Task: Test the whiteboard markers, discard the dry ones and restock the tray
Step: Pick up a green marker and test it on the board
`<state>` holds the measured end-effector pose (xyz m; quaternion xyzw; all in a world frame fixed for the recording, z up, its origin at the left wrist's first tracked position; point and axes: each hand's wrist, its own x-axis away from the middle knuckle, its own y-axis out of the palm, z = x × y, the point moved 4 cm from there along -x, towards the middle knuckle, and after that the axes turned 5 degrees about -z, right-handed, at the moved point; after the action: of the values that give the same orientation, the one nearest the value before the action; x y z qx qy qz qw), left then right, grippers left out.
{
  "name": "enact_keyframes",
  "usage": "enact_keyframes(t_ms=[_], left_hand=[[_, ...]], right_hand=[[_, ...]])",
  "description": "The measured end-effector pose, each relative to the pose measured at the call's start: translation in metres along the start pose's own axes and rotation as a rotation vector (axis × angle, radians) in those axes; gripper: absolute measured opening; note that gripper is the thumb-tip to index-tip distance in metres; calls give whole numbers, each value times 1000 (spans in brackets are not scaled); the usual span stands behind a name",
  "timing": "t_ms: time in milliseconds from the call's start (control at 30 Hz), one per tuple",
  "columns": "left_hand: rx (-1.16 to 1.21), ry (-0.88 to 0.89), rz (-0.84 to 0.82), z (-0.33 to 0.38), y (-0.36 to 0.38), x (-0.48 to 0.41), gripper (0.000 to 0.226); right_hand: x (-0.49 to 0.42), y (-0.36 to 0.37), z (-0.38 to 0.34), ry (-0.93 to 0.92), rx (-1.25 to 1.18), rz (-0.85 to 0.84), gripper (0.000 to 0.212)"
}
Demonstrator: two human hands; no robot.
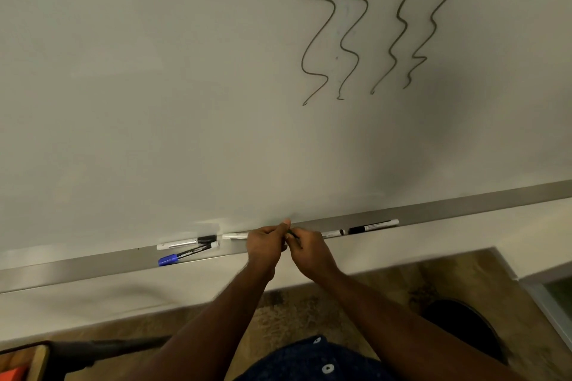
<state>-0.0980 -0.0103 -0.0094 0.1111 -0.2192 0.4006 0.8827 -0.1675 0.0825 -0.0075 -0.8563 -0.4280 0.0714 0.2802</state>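
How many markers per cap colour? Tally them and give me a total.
Black-capped markers: 3
Blue-capped marker: 1
Marker with its cap behind the left hand: 1
Total: 5 markers.
The dark piece pinched between it and the right hand is too unclear to count.

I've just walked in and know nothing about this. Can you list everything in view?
whiteboard: one, white, fills the upper view
squiggles: four, dark, upper right of the whiteboard
tray: one, grey metal, along the whiteboard's lower edge
white markers: four, on the tray, two on each side of the hands
blue-capped marker: one, black barrel, on the tray left of the hands
held marker: one, dark, between the hands
floor: brown, patterned, below
round object: one, black, on the floor at right, unclear
shirt: dark blue, white spots, bottom edge
left hand: grips the held marker
right hand: grips the held marker
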Motion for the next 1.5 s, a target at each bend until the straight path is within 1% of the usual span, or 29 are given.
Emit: enact_keyframes(t_ms=[33,133,200,267,333,433,500,667,733,800,833,867,933,1000,1067,1133,1267,1400,1500], left_hand=[[-8,11,0,0,-1,0,31],[-8,54,-25,2,-3,0,32],[-26,98,-18,4,-5,1,32],[-27,121,-8,6,-5,0,31],[-2,117,-20,6,-2,0,32],[11,61,-59,8,6,4,41],[2,44,-65,10,11,7,42],[65,63,4,9,11,8,40],[157,41,59,14,0,3,38],[381,19,171,19,-29,-5,40],[415,29,187,20,-46,-10,37],[361,27,146,18,-58,-11,32],[183,-12,43,-5,-66,-7,29],[87,15,53,-21,-65,-9,29],[4,41,81,-27,-60,-11,27],[-59,42,64,-27,-53,-14,25],[-201,69,40,-30,-47,-16,17],[-406,100,79,-31,-53,-26,21],[-541,122,87,-27,-52,-30,23]], right_hand=[[-1,-1,0,-1,-17,-9,33],[-3,-10,-3,15,-52,-63,20],[-3,-10,-4,21,-83,-94,17],[-3,-7,-5,12,-105,-98,19],[-5,-6,-3,16,-77,-61,22],[-5,-6,-1,2,-85,-7,22],[-3,-5,1,-3,-92,11,23],[-6,-7,-14,-23,-78,-23,24],[-5,-4,-14,32,-122,-77,21],[9,-3,10,187,-187,-133,23],[21,-3,28,272,-231,-146,24],[33,-5,45,344,-257,-147,24],[49,-12,67,391,-240,-147,23],[40,-14,65,367,-242,-124,21],[32,-8,49,320,-212,-156,21],[28,-4,41,296,-194,-163,21],[21,-11,30,253,-203,-109,18],[14,-16,19,225,-221,-48,18],[11,-22,13,162,-253,13,17]])
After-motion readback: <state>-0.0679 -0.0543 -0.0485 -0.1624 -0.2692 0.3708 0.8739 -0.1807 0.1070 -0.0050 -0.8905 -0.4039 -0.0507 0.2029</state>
